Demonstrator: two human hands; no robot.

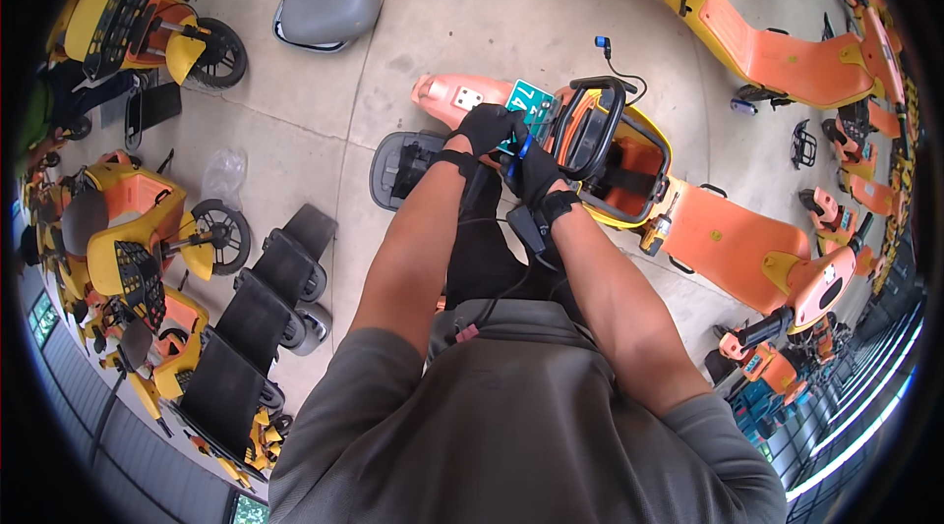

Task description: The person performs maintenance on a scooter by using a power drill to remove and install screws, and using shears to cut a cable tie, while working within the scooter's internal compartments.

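We see the orange-and-yellow scooter point(739, 236) directly ahead of the body, stretching across the view from centre to right, its rear end under both hands and its front out to the right. The tail is a pale orange rear fender point(450, 94) with a small light patch on it, and beside this sits a teal licence plate point(532, 99) with a white border and white characters, tilted and partly covered by the gloves. Next to the plate we make out a thick, looped black grab rail point(596, 131), then an open compartment point(661, 150) with a yellow rim and a dark, partly orange inside. Beyond it the footboard is broad, smooth and orange, narrowing toward yellow near the front.

Our right hand point(534, 173), in a dark glove, is curled closed around a slim blue item point(523, 146). Our left hand point(486, 130), gloved likewise, has its fingers bunched at the plate's near edge; the view is too small there for us to tell whether they grip anything.
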